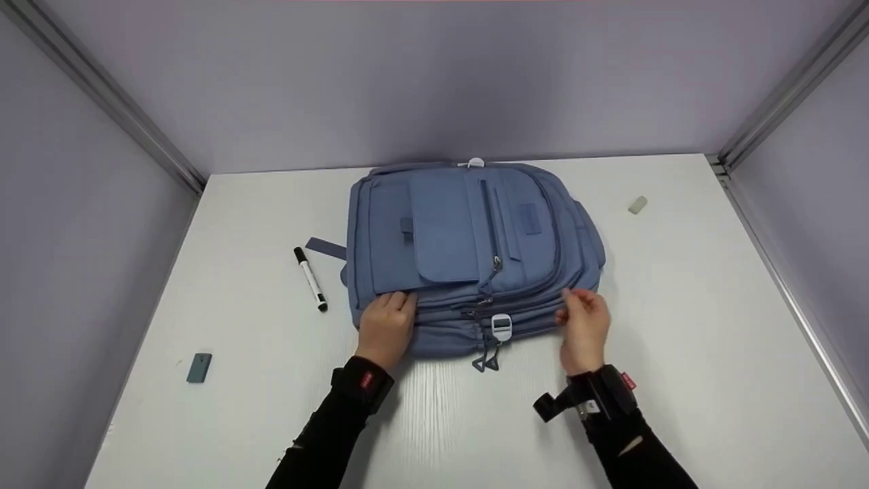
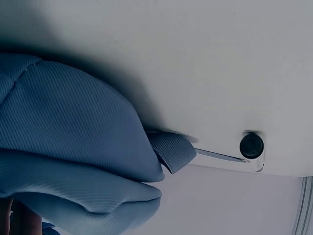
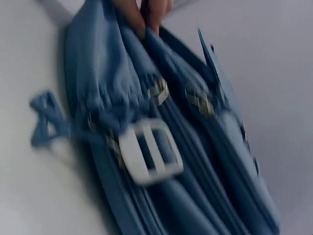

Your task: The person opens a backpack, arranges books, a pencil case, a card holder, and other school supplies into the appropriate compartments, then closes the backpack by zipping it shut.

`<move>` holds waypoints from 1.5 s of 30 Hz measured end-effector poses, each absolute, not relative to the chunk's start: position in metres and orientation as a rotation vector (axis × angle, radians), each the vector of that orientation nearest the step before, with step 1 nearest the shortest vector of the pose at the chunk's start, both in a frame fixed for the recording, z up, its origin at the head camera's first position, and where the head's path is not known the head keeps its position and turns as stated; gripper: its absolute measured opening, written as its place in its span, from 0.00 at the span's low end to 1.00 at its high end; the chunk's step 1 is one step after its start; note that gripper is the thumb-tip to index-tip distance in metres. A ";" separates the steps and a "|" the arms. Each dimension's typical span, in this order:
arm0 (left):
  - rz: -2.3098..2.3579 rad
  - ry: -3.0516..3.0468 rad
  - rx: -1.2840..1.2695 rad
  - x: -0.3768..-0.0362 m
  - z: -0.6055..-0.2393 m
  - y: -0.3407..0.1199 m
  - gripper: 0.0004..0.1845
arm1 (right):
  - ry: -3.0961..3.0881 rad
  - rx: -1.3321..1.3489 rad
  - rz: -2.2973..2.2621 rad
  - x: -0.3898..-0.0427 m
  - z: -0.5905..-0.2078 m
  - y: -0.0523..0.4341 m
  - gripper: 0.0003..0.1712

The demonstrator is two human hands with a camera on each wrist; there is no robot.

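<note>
A blue backpack (image 1: 445,231) lies flat on the white table, its front pockets facing up. My left hand (image 1: 387,329) grips the fabric at the bag's near left side, fingertips hidden in the folds. In the right wrist view, fingers of the left hand (image 3: 149,12) show between two folds. My right hand (image 1: 585,331) is at the near right edge of the bag, fingers loosely bent and a gap between thumb and forefinger. Between the hands are a white buckle (image 1: 502,327) and triangular zip pulls (image 1: 485,363).
A black-and-white marker (image 1: 311,280) lies left of the bag, near a loose strap (image 1: 326,248). A small dark green block (image 1: 199,367) is at the near left of the table. A pale eraser-like piece (image 1: 637,204) lies at the far right. Grey panels (image 1: 448,81) enclose the table.
</note>
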State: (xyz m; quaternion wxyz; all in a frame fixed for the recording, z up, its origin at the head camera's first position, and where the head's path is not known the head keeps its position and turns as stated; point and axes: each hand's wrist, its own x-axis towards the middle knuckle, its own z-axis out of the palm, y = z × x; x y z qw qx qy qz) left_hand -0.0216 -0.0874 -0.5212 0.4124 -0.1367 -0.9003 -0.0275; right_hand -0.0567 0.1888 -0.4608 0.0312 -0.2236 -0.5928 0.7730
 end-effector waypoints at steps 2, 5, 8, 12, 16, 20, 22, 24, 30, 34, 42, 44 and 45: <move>-0.071 -2.283 -0.348 -0.022 -0.519 -0.087 0.11 | -1.874 -0.639 2.519 -0.045 -0.459 0.166 0.03; -0.072 -2.316 -0.355 -0.023 -0.514 -0.087 0.11 | -2.006 -0.621 2.692 -0.033 -0.460 0.137 0.07; -0.089 -2.348 -0.357 -0.023 -0.510 -0.085 0.09 | -2.106 -0.629 2.757 -0.030 -0.463 0.118 0.11; -0.132 -2.385 -0.345 -0.023 -0.505 -0.083 0.04 | -2.126 -0.643 2.740 -0.032 -0.469 0.104 0.12; -0.130 -2.397 -0.345 -0.022 -0.502 -0.081 0.03 | -2.116 -0.669 2.701 -0.037 -0.473 0.100 0.11; -0.103 -2.396 -0.347 -0.021 -0.501 -0.081 0.04 | -2.104 -0.676 2.695 -0.039 -0.477 0.102 0.10; -0.093 -2.395 -0.342 -0.020 -0.502 -0.081 0.04 | -2.097 -0.675 2.692 -0.038 -0.479 0.104 0.10; -0.088 -2.392 -0.336 -0.020 -0.503 -0.082 0.04 | -2.085 -0.668 2.697 -0.037 -0.480 0.106 0.10; -0.090 -2.402 -0.318 -0.018 -0.504 -0.086 0.04 | -2.046 -0.655 2.731 -0.036 -0.481 0.118 0.12; -0.086 -2.413 -0.315 -0.018 -0.503 -0.086 0.04 | -2.023 -0.639 2.768 -0.037 -0.481 0.132 0.11; -0.086 -2.411 -0.321 -0.018 -0.503 -0.086 0.06 | -1.919 -0.699 2.877 -0.046 -0.477 0.162 0.15; -0.085 -2.409 -0.320 -0.018 -0.504 -0.086 0.06 | -1.864 -0.728 2.900 -0.050 -0.475 0.170 0.17; -0.082 -2.409 -0.319 -0.018 -0.504 -0.087 0.06 | -1.839 -0.746 2.913 -0.053 -0.474 0.174 0.19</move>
